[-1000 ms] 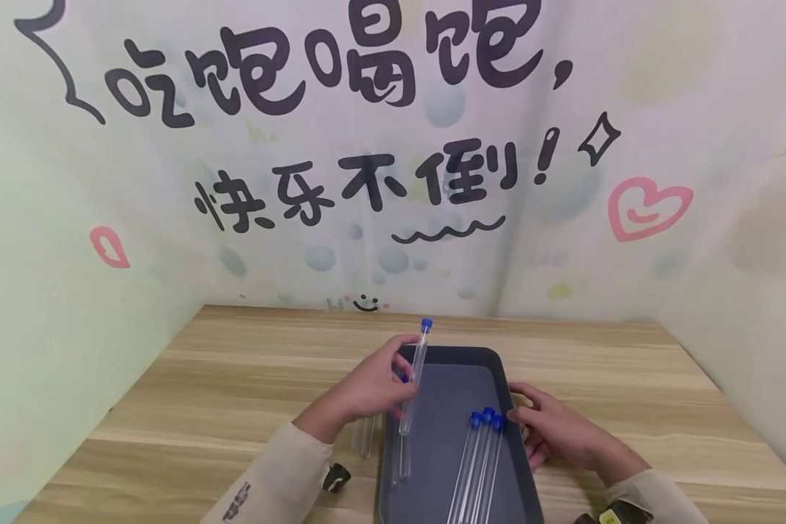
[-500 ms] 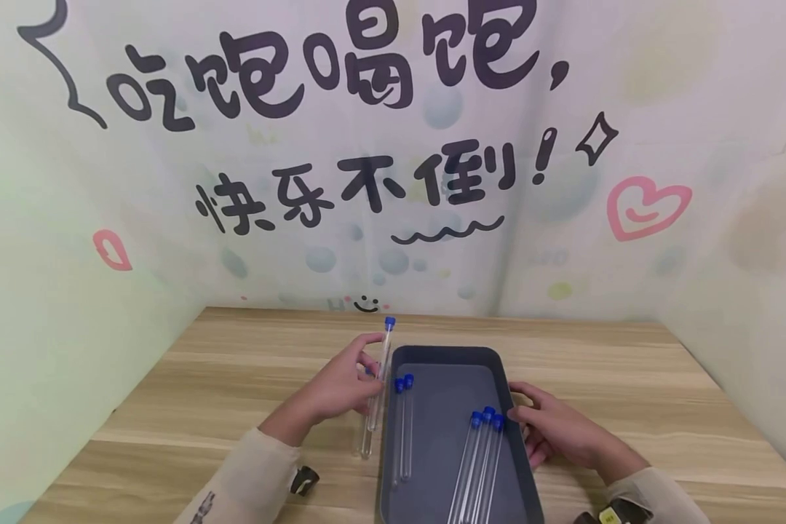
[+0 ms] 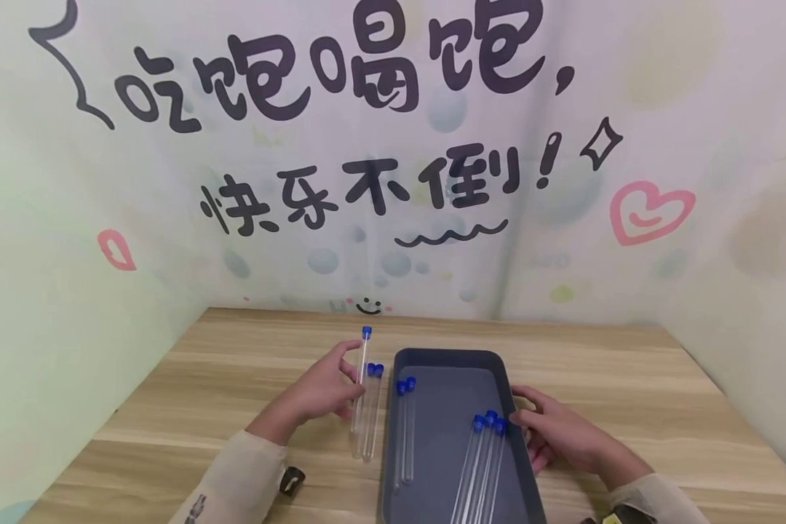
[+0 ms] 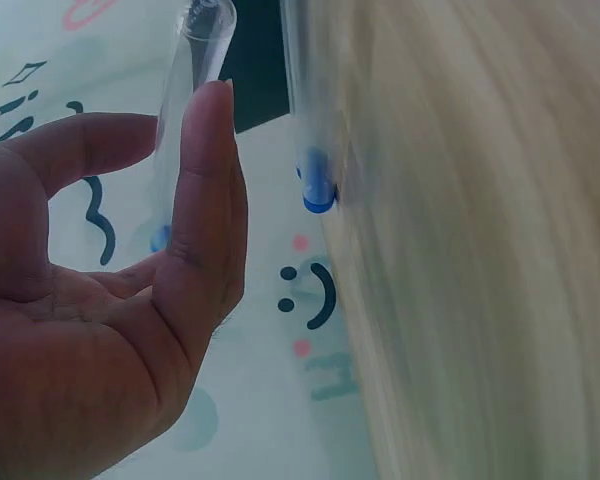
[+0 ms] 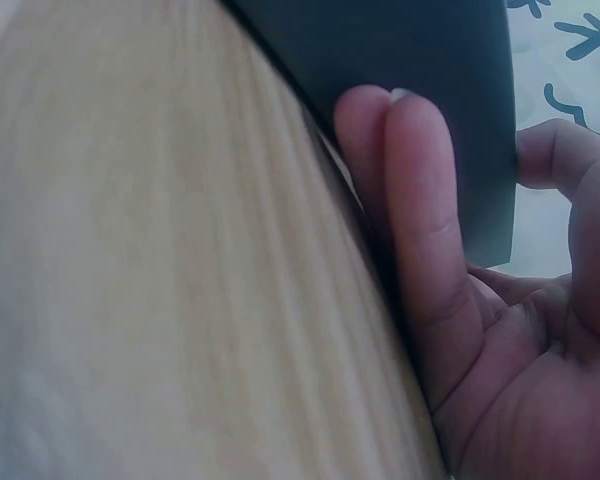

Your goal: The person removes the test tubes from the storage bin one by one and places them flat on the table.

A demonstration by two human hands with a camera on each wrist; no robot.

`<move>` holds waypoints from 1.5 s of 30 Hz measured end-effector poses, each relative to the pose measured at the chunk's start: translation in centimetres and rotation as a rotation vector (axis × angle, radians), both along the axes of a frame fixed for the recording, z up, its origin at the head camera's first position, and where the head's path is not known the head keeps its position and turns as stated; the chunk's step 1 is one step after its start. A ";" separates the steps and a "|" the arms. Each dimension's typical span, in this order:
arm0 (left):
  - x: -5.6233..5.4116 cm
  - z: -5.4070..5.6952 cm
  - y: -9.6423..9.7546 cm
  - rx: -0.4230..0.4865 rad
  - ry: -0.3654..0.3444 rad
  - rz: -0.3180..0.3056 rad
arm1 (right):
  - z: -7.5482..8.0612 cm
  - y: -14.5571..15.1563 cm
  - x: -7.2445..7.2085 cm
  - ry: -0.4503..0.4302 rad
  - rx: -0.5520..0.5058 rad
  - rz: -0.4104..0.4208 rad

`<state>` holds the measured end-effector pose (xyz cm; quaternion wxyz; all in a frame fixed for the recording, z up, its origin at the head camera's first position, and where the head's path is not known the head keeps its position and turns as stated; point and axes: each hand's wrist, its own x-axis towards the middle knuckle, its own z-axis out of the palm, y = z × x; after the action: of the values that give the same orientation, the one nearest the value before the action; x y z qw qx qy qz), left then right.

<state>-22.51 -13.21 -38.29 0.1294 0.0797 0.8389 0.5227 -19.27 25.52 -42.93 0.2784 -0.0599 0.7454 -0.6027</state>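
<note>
In the head view my left hand [image 3: 317,389] pinches a clear test tube with a blue cap [image 3: 366,332], holding it tilted with the cap end up. The left wrist view shows the tube [image 4: 172,150] between thumb and fingers. Two more capped test tubes [image 3: 373,415] lie on the table, right beside the held one. A dark grey tray [image 3: 458,356] contains two test tubes [image 3: 406,437] along its left side and three test tubes [image 3: 481,469] at its right. My right hand [image 3: 566,429] touches the tray's right wall, with straight fingers [image 5: 425,200] against its outside.
The wood-grain table [image 3: 268,342] extends around the tray. Behind it hangs a white backdrop [image 3: 301,269] with black lettering, and pale walls close in both sides. Dark wrist straps [image 3: 292,480] sit at the sleeves.
My left hand has moved left with a test tube, from over the tray to the table beside it. Two tubes at the tray's left are now uncovered. The right hand stays put.
</note>
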 end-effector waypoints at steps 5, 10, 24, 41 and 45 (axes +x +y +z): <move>-0.2 -0.5 -0.1 -0.069 -0.016 0.011 | 0.0 0.1 0.3 -0.006 -0.009 0.001; -0.2 -0.8 -0.5 -0.095 -0.013 0.009 | 0.0 0.1 0.4 -0.011 -0.016 0.005; -0.2 -1.5 -1.2 -0.131 -0.055 -0.053 | 0.3 -0.1 0.5 -0.008 -0.018 0.009; -0.1 -1.6 -1.2 -0.202 -0.037 -0.080 | 0.0 -0.1 0.1 -0.006 -0.026 0.016; -0.1 -1.6 -1.1 -0.213 -0.051 -0.082 | 0.0 -0.1 0.1 -0.007 -0.022 0.016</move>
<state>-22.57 -14.30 -39.87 0.1794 0.0864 0.8822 0.4266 -19.17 25.45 -42.89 0.2853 -0.0667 0.7372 -0.6089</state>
